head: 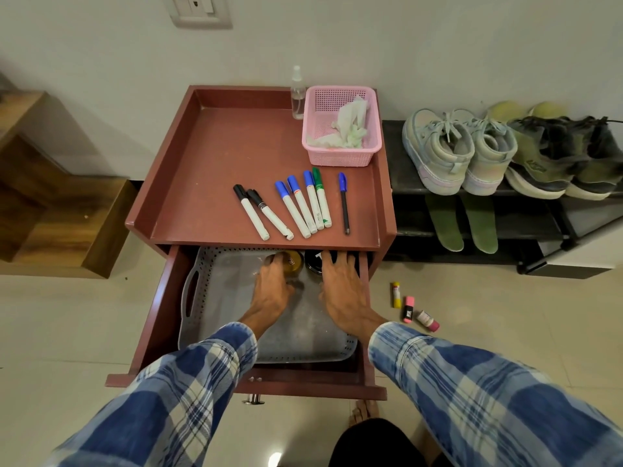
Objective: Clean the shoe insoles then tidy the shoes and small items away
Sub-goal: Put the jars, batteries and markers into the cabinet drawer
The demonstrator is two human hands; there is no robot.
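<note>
Head view: inside the open reddish-brown wooden drawer, the left hand grips a small amber glass jar while the right hand, splayed flat, rests on a round black tin; two green foam insoles lie right of the drawer, on a black rack.

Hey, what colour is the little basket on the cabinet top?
The basket is pink; the head view shows it best.

Amber round jar partly hidden under left hand; black round tin largely covered by right hand and red-brown wooden surface; labels unreadable.
</note>
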